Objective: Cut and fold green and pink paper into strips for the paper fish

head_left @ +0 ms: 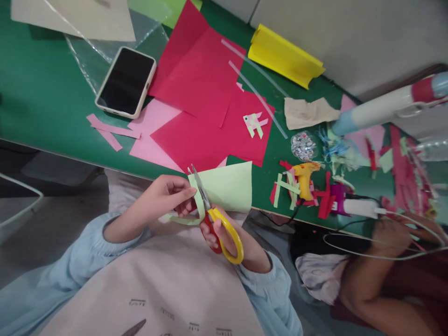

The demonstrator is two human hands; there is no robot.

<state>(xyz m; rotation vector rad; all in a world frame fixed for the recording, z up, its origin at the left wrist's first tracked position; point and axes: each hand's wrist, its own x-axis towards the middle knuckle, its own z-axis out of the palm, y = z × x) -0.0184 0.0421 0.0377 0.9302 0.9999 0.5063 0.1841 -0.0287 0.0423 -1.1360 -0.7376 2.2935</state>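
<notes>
Light green paper [229, 184] lies between my hands at the table's near edge, with a narrow curling strip [199, 205] along its left side. My left hand [175, 193] pinches the paper at that strip. Scissors with one yellow and one red handle [233, 233] are in my right hand [217, 228]. Their blades are parted and point away from me, at the paper between the strip and the wider part. Beyond the paper, red sheets [210, 93] overlap pink paper [154, 144]. A small woven paper fish [255, 124] rests on the red.
A phone [126, 81] lies at the left on the green table [42, 93]. To the right are a yellow folded sheet [285, 56], a container of googly eyes [304, 145], a yellow glue gun [305, 179], paper scraps and cables. Another person's hand [392, 235] is at the far right.
</notes>
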